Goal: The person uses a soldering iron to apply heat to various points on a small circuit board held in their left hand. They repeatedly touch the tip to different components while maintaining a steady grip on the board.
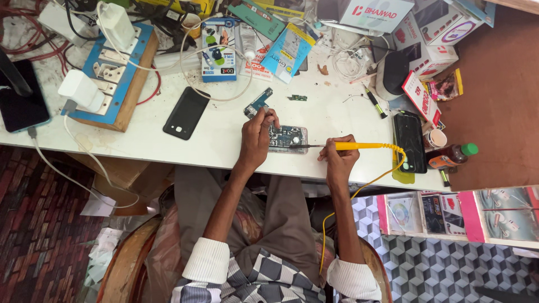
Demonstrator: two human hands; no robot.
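Opened phone point(287, 138) lies flat near the near edge of the white tabletop point(224, 140), circuit board up, long axis left-right. Left hand point(257, 137) presses down on its left end, fingers bent over the board; grip closed on the phone's edge.

Right hand point(338, 157) holds a yellow-handled soldering iron point(348, 146), grip clamped on the handle. Iron's long axis also runs left-right, tip pointing left and touching the phone's right end. Yellow cord point(365, 185) loops off the handle's right end and drops over the near edge past the right forearm.

Around it:
- Small blue circuit board point(258, 102) just beyond the left hand, angled.
- Black phone back cover point(186, 113) to the left, face down, tilted.
- Another black phone point(409, 142) to the right, long axis near-far, just beyond the cord loop.
- Blue switchboard on a wood block point(118, 73) far left, white chargers plugged in, white cables trailing across the tabletop.
- Dark phone point(21, 101) at the far-left edge, cable attached.
- Screwdriver point(375, 102) far right of the work.
- Brown bottle with green cap point(452, 154) lying at the right edge.
- Cardboard boxes point(432, 33) stacked far right; contents not visible.
- Packaged accessories point(219, 47) along the far side.

Nothing lies between the hands and the opened phone.
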